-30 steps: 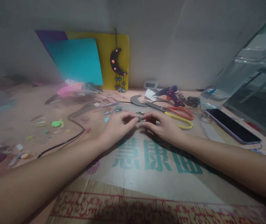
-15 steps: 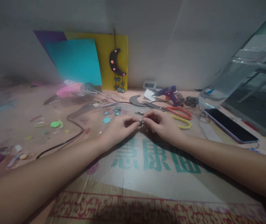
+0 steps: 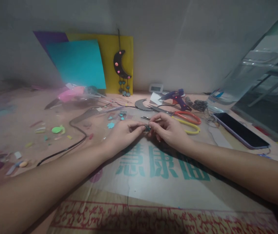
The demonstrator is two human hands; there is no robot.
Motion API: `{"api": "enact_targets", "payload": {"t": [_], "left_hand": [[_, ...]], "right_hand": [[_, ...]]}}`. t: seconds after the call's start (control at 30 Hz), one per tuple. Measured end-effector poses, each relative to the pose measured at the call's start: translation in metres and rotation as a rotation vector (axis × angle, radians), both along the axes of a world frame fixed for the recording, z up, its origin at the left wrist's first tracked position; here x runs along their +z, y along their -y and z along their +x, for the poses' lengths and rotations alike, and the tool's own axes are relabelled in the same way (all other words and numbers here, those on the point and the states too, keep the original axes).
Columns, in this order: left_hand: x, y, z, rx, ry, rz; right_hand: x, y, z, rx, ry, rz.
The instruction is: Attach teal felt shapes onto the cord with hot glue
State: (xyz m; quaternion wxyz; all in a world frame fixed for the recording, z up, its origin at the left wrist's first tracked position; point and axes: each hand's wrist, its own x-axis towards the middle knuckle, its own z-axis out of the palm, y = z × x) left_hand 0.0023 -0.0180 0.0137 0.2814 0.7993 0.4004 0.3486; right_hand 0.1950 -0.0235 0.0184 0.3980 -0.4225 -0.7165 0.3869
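A small dark teal piece (image 3: 147,128), its exact shape too small to make out, is between my fingertips above the table. My left hand (image 3: 126,133) pinches it from the left with thumb and forefinger. From the other side, my right hand (image 3: 167,130) closes its thumb and forefinger at the piece's edge. Just behind the fingers lie a pen-like metal tip (image 3: 145,117) and scissors (image 3: 187,117) with one red and one yellow handle. A grey crescent cutout (image 3: 142,104) rests farther back. Left of my hands is a light-blue flower cutout (image 3: 111,125).
A purple glue gun (image 3: 178,97) with a red light stands near the wall beside grey yarn (image 3: 200,105). A phone (image 3: 241,130) lies at right. Coloured sheets (image 3: 77,65) and a decorated moon hanging (image 3: 119,65) lean at the back. A black cord (image 3: 63,150) crosses the scraps at left.
My right fingers have closed in on the small teal piece, and the two hands are nearer each other. The piece has turned between the fingertips.
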Motion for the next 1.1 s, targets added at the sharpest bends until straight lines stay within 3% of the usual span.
{"api": "enact_targets", "payload": {"t": [0.3,0.7,1.1], "left_hand": [[-0.0034,-0.0012,0.0006,-0.027,-0.005,0.080],[-0.0013,0.0002,0.0003,-0.010,-0.012,-0.034],[-0.0028,-0.0011,-0.0001,0.008,0.004,-0.048]], "right_hand": [[0.0009,0.0008,0.0002,0.005,0.024,-0.003],[0.0001,-0.0030,0.0000,0.022,0.027,-0.079],[0.0000,-0.0059,0.0011,0.031,-0.012,-0.174]]}}
